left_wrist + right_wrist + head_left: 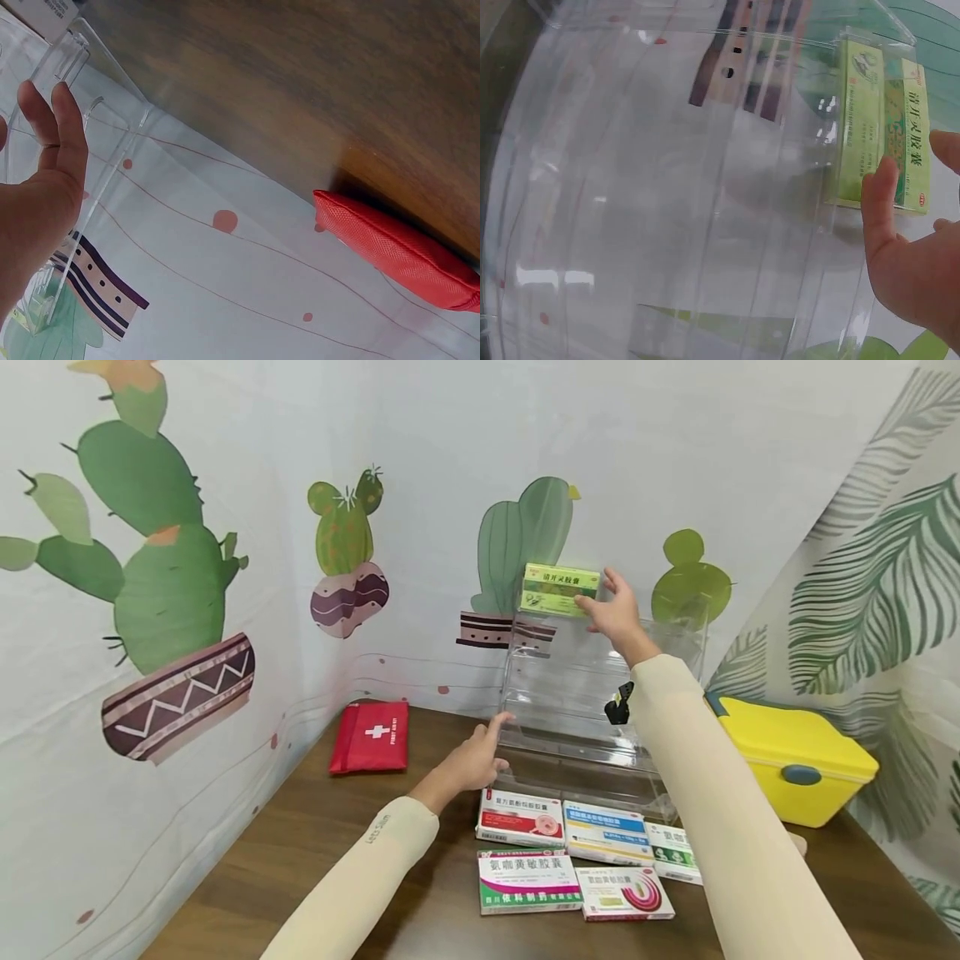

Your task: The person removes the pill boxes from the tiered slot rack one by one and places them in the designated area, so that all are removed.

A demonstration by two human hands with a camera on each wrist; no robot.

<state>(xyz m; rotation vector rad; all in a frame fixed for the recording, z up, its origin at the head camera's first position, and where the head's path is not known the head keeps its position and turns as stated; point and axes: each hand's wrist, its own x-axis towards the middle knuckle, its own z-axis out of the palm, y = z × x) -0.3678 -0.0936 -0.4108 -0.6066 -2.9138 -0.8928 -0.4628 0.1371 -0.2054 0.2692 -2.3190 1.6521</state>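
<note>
A clear acrylic display rack (570,693) stands in tiers against the wall. On its top tier sits a yellow-green medicine box (551,587), seen from the tier side in the right wrist view (905,135). My right hand (617,614) is at the box's right end, with one fingertip overlapping the front face and another finger raised past the edge. My left hand (474,760) is beside the rack's lower left side, fingers extended; in the left wrist view those fingers (69,124) overlap the clear side panel.
Several medicine boxes lie in front of the rack, among them a red-and-white box (520,817), a blue-and-white box (606,832) and a green-and-magenta box (528,881). A red first aid pouch (370,737) lies left; a yellow case (795,760) stands right.
</note>
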